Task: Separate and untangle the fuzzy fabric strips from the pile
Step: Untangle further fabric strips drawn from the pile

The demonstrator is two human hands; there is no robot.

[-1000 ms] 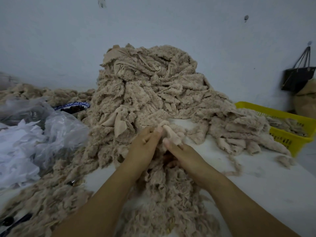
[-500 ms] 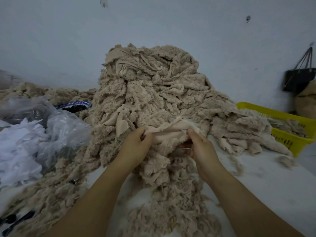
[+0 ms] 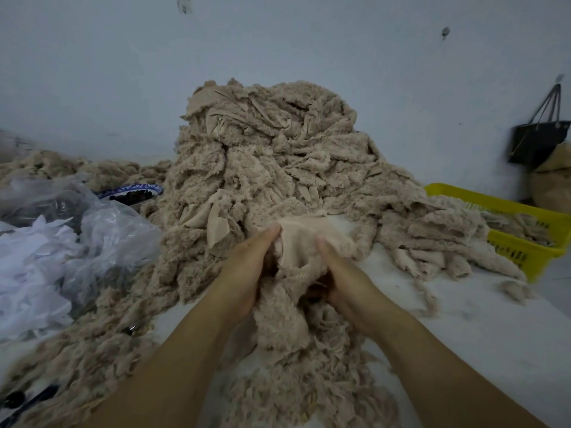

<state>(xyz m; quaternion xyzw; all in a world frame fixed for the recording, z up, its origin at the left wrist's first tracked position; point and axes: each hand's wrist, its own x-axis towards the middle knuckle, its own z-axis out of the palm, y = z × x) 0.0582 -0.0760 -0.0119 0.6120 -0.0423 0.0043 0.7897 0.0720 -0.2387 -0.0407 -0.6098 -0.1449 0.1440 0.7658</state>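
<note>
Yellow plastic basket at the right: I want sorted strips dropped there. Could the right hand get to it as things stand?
Probably yes. The yellow plastic basket stands open-topped on the side of the right hand, with only low spilled strips between. But that hand grips a beige fuzzy strip.

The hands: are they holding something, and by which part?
Both grip one beige fuzzy fabric strip by its top edge: left hand at the left end, right hand at the right.

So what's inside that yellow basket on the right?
Beige fuzzy strips lie in the yellow basket, and the pile drapes over its left end. Its floor is hidden beneath them.
</note>
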